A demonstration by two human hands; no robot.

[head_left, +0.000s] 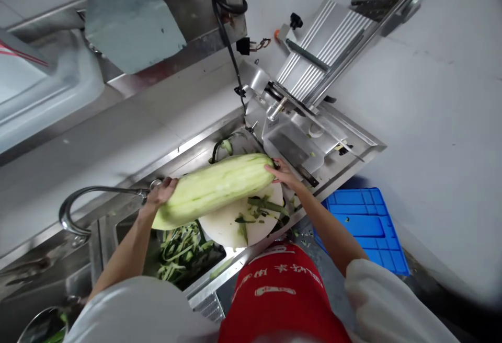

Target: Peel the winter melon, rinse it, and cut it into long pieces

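A long, pale green peeled winter melon (pixel 215 186) lies crosswise between my two hands. My left hand (pixel 162 192) grips its left end near the faucet. Around the darker right tip, my right hand (pixel 283 172) has its thumb on top, with the other fingers partly hidden. Beneath the melon is a round white cutting board (pixel 223 230), partly covered by it. Dark green peel strips (pixel 264 207) lie on the board's right side. More peel shavings (pixel 178 251) are heaped in the sink below my left hand.
A metal slicer (pixel 301 92) stands on the counter at the back right. The curved faucet (pixel 78 202) rises at the left. On the floor at right lies a blue plastic crate (pixel 364 223). A shelf above holds a grey-green board (pixel 129 19) and a white tub (pixel 66 81).
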